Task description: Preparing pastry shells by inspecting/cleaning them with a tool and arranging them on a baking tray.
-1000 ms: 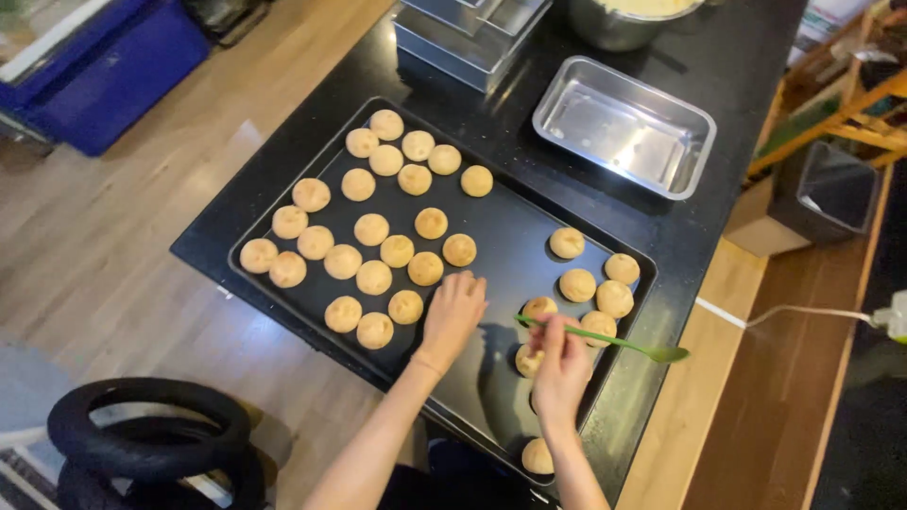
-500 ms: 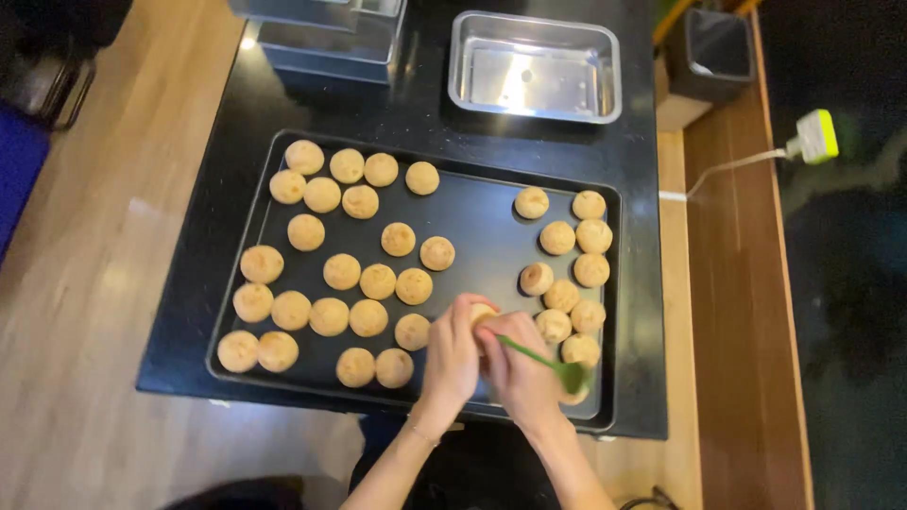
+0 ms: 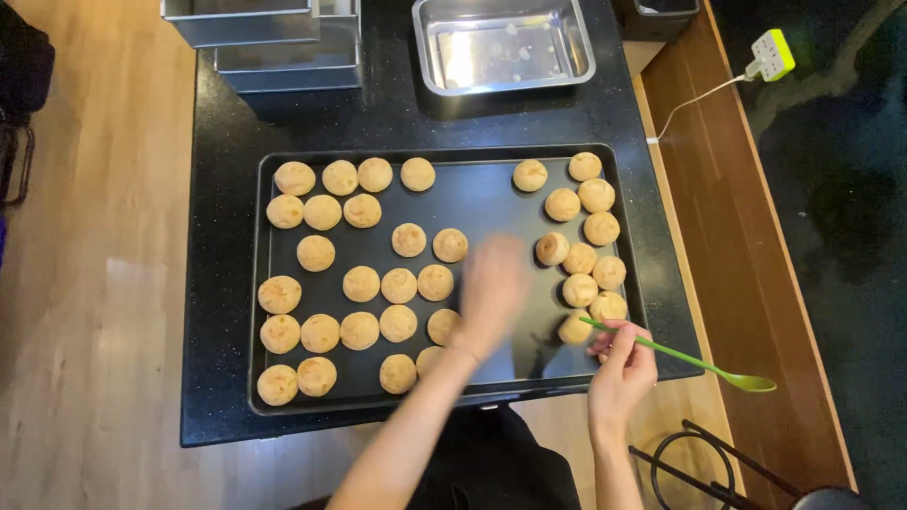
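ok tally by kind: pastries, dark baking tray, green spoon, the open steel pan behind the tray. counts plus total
Round pastries: 34 in view; the blurred left hand may hide more
Dark baking tray: 1
Green spoon: 1
Open steel pan: 1
Total: 37
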